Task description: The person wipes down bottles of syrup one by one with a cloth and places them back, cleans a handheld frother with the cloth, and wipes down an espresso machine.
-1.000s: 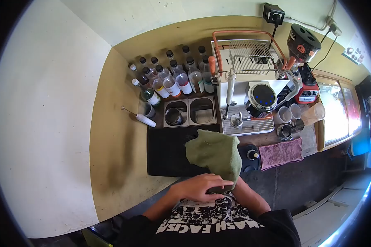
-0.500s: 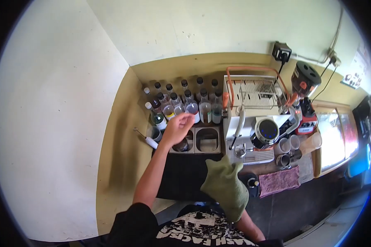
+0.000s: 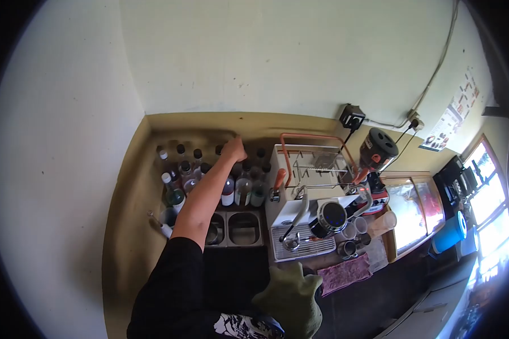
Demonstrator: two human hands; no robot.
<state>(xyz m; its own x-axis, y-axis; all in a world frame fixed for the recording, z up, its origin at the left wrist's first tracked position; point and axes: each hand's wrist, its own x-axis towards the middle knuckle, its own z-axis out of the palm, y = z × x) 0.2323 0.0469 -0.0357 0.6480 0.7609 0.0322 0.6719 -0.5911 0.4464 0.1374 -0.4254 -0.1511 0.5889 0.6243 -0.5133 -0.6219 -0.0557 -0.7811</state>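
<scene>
My left hand (image 3: 233, 148) reaches over the front bottles to the back row. Its fingers are closed around the top of a bottle, which the hand mostly hides. Clear bottles with dark caps stand close around it, among them a labelled bottle (image 3: 227, 191) and another bottle (image 3: 243, 189). At the lower edge a green cloth (image 3: 291, 299) is held up, draped over my right hand, whose fingers are hidden beneath it.
Right of the bottles stands an espresso machine (image 3: 305, 195) with a copper-coloured rail. Metal bins (image 3: 244, 229) sit before the bottles. Plastic cups (image 3: 349, 230), a pink towel (image 3: 345, 275) and a grinder (image 3: 378, 148) are farther right.
My left hand has gone from above the front bottles to the back row, and its fingers have closed there. The view has shifted, and the green cloth sits lower in it.
</scene>
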